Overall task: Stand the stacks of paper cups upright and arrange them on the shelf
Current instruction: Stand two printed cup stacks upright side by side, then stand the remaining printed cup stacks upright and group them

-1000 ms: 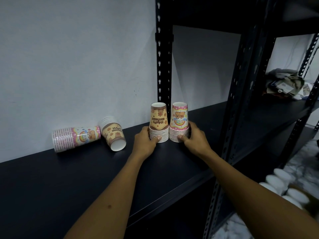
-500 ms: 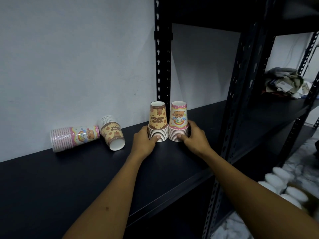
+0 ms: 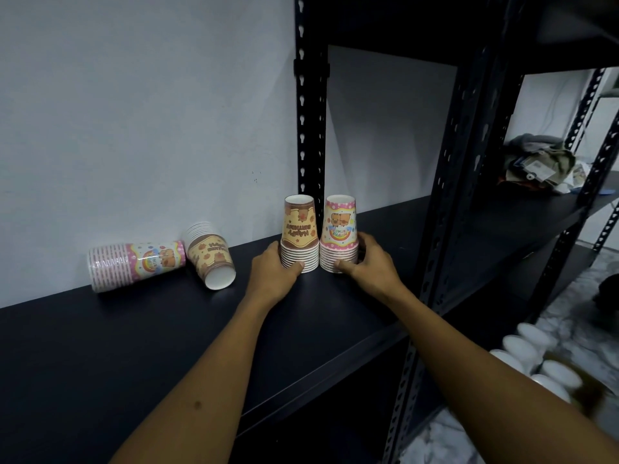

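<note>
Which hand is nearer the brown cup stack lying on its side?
Left. The left hand grips the upright brown stack, just right of the lying brown stack. The right hand holds the upright pink stack, farther right.

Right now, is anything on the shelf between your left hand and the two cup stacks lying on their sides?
Nothing visible. Bare shelf lies between the left hand and the tipped brown stack; the tipped pink stack lies beyond it.

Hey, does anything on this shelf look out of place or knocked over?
Yes. Two cup stacks lie on their sides at the left by the wall: a pink stack and a brown stack. The two held stacks stand rim-down.
</note>
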A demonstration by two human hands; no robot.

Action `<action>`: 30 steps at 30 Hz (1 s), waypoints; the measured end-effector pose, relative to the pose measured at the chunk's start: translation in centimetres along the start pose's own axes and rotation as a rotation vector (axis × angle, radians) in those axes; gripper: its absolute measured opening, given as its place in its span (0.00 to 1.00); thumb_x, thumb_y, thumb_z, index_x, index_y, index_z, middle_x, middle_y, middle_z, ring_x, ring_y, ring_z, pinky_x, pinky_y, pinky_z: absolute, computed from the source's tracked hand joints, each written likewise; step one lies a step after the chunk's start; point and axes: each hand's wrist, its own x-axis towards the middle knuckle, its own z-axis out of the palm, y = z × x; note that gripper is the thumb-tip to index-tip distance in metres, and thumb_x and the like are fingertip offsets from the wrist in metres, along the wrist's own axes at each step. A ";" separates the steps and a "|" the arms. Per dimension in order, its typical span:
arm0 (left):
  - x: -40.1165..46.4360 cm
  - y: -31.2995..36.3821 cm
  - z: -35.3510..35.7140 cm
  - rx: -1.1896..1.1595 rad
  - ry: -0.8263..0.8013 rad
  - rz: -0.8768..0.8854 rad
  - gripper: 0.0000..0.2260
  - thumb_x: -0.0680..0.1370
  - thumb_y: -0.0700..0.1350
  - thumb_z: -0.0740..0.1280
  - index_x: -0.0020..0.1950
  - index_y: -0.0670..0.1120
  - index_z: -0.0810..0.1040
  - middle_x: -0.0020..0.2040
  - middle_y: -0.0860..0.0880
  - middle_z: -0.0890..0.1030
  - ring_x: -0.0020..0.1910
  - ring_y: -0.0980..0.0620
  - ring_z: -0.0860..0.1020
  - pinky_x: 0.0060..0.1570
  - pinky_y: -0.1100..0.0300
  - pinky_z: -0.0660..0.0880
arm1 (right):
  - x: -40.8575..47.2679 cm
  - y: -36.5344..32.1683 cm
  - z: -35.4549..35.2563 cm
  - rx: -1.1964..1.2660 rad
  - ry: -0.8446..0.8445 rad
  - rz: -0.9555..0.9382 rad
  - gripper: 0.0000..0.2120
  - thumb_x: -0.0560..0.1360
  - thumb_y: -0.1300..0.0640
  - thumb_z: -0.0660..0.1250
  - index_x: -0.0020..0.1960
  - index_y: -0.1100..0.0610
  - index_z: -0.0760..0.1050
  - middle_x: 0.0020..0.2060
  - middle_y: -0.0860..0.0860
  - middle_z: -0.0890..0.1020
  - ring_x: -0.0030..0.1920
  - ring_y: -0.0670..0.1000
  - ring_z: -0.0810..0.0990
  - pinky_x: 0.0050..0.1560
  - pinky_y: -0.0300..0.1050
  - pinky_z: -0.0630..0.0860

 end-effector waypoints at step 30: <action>-13.7 -4.4 -14.6 0.564 -0.054 -0.019 0.16 0.78 0.55 0.62 0.61 0.50 0.78 0.57 0.49 0.81 0.56 0.48 0.77 0.53 0.53 0.76 | -9.6 -5.2 5.5 -0.659 -0.155 -0.153 0.10 0.76 0.53 0.58 0.47 0.56 0.77 0.47 0.53 0.80 0.47 0.56 0.78 0.47 0.52 0.77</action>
